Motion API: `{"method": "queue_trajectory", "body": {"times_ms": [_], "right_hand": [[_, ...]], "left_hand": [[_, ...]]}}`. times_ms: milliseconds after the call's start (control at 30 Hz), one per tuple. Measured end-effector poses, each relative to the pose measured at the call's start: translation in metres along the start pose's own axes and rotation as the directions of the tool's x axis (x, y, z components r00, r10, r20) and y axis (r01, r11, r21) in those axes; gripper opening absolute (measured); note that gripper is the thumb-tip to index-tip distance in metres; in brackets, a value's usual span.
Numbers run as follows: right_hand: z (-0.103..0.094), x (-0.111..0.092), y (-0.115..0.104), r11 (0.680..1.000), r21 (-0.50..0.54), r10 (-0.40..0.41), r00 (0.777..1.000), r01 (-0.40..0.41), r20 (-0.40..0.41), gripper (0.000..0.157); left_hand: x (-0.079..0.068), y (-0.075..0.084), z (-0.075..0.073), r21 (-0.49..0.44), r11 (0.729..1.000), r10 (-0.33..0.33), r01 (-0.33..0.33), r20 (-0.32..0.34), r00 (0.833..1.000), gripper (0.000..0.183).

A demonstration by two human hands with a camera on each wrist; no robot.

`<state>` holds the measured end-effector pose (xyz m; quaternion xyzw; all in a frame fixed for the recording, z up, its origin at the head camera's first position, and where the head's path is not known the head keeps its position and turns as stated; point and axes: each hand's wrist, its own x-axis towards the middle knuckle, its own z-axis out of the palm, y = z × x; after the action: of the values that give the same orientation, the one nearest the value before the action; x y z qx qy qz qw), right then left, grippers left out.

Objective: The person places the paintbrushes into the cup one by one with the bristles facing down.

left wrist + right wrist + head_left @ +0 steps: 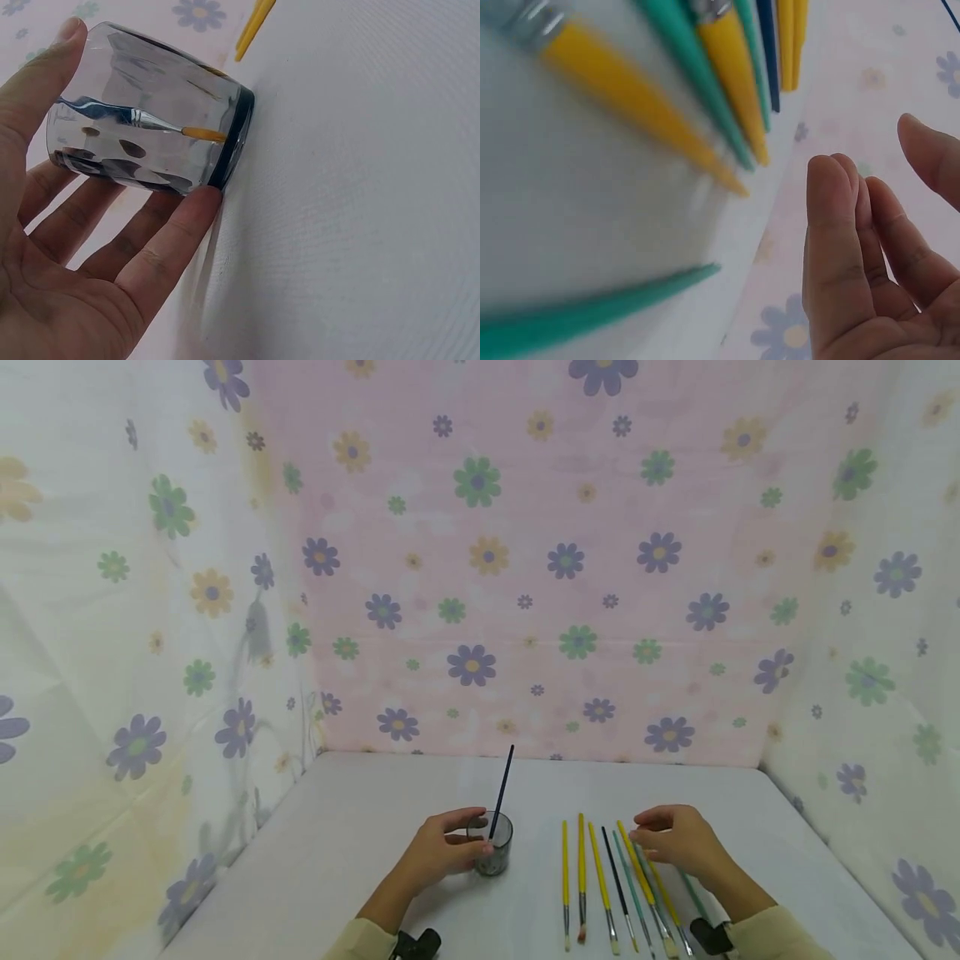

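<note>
My left hand (441, 852) holds a clear glass (497, 862) that stands on the table, thumb on one side and fingers around the other. In the glass leans a dark blue paintbrush (503, 785); its orange bristles (202, 134) point down at the base in the left wrist view. My right hand (686, 839) hovers over the right end of a row of paintbrushes, thumb and fingers apart with nothing between them. Nearest to it lie a yellow brush (634, 860) and a green brush (692, 893), and in the right wrist view a yellow handle (630, 97) lies beside the fingers.
Left of these, more brushes lie side by side, bristles toward me: yellow ones (566, 864), a black one (615, 868) and a teal one (632, 878). A white table (360, 802) carries everything. Flower-patterned cloth (517, 527) hangs behind it and along both sides.
</note>
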<state>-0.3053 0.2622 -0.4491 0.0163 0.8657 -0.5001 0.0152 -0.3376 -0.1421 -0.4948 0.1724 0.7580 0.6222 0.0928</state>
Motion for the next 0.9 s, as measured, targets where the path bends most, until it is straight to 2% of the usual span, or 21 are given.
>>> {"method": "queue_trajectory", "body": {"times_ms": [167,367,567,900], "right_hand": [[-0.018,-0.002,0.011,0.996,-0.063,0.054,0.998,-0.055,-0.022,0.047],[-0.033,-0.002,0.025,0.99,-0.085,0.117,0.993,-0.116,0.001,0.05],[-0.041,0.0,0.036,0.975,-0.125,0.186,0.983,-0.184,-0.001,0.048],[-0.047,0.004,0.044,0.942,-0.251,0.229,0.973,-0.222,0.001,0.047]], "left_hand": [[0.0,0.002,0.0,0.011,1.0,0.001,-0.001,0.002,1.0,0.068],[-0.001,0.003,0.001,0.017,1.0,0.002,-0.002,-0.001,1.0,0.067],[-0.001,0.005,0.002,0.035,0.999,-0.005,0.006,-0.01,1.0,0.066],[-0.001,0.003,0.0,0.02,1.0,-0.012,0.012,-0.01,1.0,0.068]]}}
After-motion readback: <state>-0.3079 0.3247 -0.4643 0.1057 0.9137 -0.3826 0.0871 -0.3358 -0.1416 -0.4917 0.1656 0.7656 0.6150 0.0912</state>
